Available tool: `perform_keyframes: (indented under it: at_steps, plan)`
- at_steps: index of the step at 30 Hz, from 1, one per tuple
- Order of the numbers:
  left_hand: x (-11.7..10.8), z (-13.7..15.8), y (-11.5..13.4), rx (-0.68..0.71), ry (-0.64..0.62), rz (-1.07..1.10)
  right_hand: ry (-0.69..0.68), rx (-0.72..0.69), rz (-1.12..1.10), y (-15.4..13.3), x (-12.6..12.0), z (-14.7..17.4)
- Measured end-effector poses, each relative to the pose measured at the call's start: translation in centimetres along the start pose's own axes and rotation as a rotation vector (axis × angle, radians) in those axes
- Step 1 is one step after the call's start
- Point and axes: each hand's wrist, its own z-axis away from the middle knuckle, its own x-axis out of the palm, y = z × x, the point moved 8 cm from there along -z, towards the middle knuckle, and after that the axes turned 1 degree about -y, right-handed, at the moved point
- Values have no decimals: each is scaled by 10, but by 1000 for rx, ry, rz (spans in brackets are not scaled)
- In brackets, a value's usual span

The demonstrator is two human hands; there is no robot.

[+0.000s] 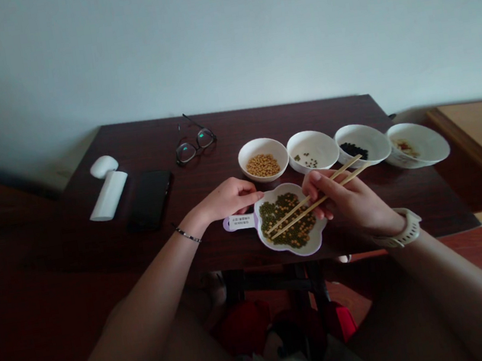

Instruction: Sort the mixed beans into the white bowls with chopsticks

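Note:
Chopsticks point(307, 204) are gripped in my right hand point(346, 198), with their tips down among mixed green beans and yellow beans point(289, 221). These beans lie in a flower-shaped white dish point(308, 248) with a purple edge and a labelled handle point(241, 222). My left hand point(232, 196) has its fingers curled and its thumb on the dish's upper left rim, holding it. Behind the dish stand white bowls: one of yellow soybeans point(263, 166), one with several green beans point(310, 162), one of black beans point(354, 150).
At the right end of the row, another white bowl point(431, 145) holds small pale and reddish pieces. Eyeglasses point(195, 146) lie at the back of the dark table point(225, 129). A black phone point(150, 199) and a white device with a rounded head point(109, 196) are to the left.

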Motion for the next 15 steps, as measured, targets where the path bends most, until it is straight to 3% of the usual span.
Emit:
perform_keyframes:
  at_steps: [5,12,15]
  plan:
    - [1,0,0,-7,-3,3,-7,-6,18,2,4,0]
    - [0,0,0,-12,-5,3,84,-18,-25,-6,-6,0]
    - [1,0,0,-6,-8,2,51,7,-25,-3,-4,-1]
